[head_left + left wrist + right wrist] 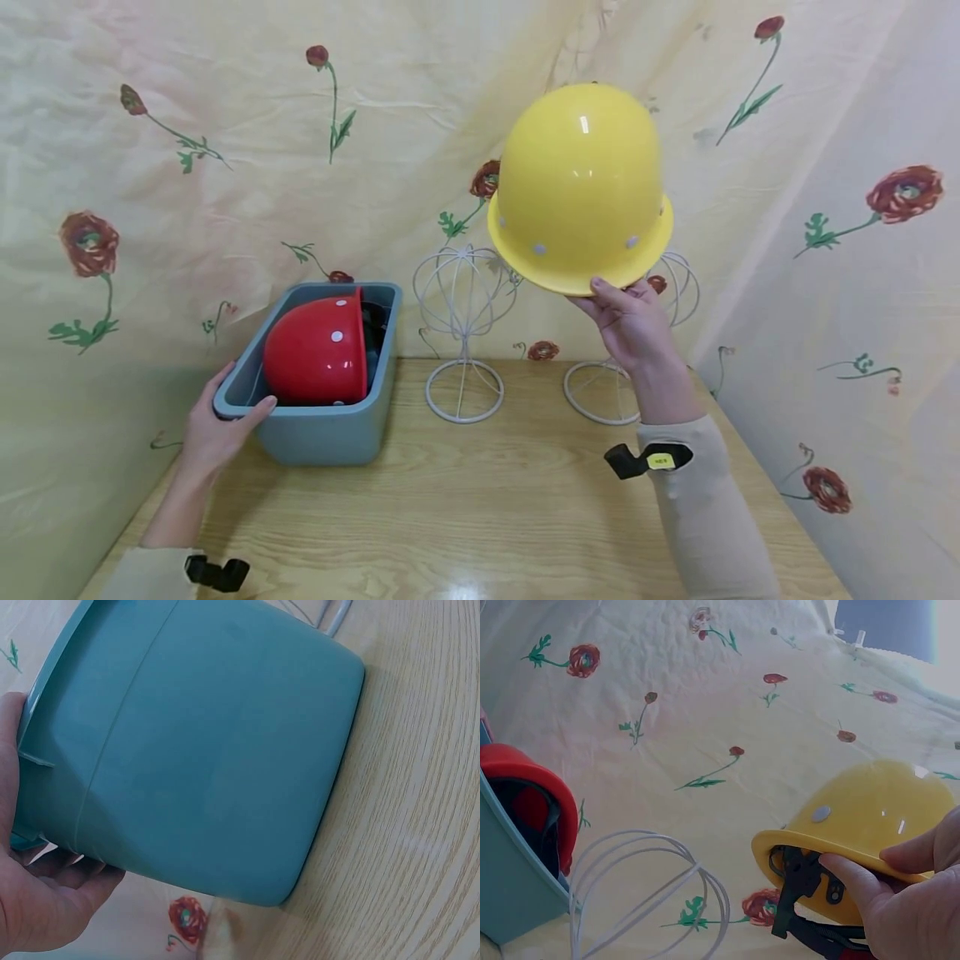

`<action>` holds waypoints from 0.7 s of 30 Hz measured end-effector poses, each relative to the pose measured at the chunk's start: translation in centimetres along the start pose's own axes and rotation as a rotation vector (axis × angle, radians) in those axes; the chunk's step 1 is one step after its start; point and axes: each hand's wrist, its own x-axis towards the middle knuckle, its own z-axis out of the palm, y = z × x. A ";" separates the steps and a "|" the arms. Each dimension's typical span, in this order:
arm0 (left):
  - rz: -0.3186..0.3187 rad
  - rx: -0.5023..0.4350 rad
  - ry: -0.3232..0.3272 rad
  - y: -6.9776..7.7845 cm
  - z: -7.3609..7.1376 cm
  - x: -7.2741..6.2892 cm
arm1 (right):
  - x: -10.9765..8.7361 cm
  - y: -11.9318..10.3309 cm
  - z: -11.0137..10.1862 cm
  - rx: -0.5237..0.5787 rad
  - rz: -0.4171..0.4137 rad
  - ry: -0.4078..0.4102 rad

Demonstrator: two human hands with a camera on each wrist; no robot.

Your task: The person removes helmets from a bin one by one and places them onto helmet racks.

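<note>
My right hand (633, 321) grips a yellow hard hat (585, 183) by its brim, thumb outside and fingers underneath, holding it up before the back wall. The right wrist view shows the black inner harness (802, 877) beneath the yellow shell. On the left, my left hand (217, 429) holds the near left corner of a blue-green bin (322, 437), thumb over the rim; in the left wrist view its fingers (97, 889) curl against the bin's side. A red hard hat (315, 350) lies on its side in the bin, its opening facing right.
A white wire stand (465, 333) with a round cage top is right of the bin. Behind the right hand and yellow hat, a second wire stand (600, 392) is partly hidden. The wooden table (480, 500) meets flower-patterned cloth (247, 150) at the back and sides.
</note>
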 end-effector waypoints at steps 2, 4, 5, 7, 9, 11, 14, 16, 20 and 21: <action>-0.006 -0.001 -0.001 0.1 0.0 0.0 | 0.0 -0.2 -0.2 0.011 -0.007 -0.013; -0.008 0.003 -0.002 0.1 0.0 0.0 | -0.1 -0.5 -0.5 0.028 -0.014 -0.025; -0.008 0.003 -0.002 0.2 -0.1 0.0 | -0.1 -0.6 -0.6 0.037 -0.016 -0.031; -0.006 0.005 -0.001 0.2 -0.1 0.0 | -0.1 -0.8 -0.8 0.037 -0.019 -0.038; -0.003 0.005 -0.001 0.1 -0.1 0.0 | -0.2 -1.0 -1.0 0.042 -0.018 -0.038; -0.003 0.005 -0.002 0.1 -0.1 0.0 | -0.3 -1.2 -1.2 0.057 -0.016 -0.040; -0.005 0.009 -0.004 0.0 -0.2 0.0 | -0.5 -1.4 -1.5 0.052 -0.025 -0.043; -0.004 0.009 -0.003 -0.1 -0.2 0.1 | -0.6 -1.6 -1.7 0.065 -0.028 -0.043; 0.002 0.003 0.000 -0.1 -0.1 0.1 | -0.8 -2.0 -2.1 0.105 -0.016 -0.021; 0.004 0.003 0.000 -0.1 -0.1 0.0 | -0.9 -2.2 -2.2 0.112 -0.011 -0.013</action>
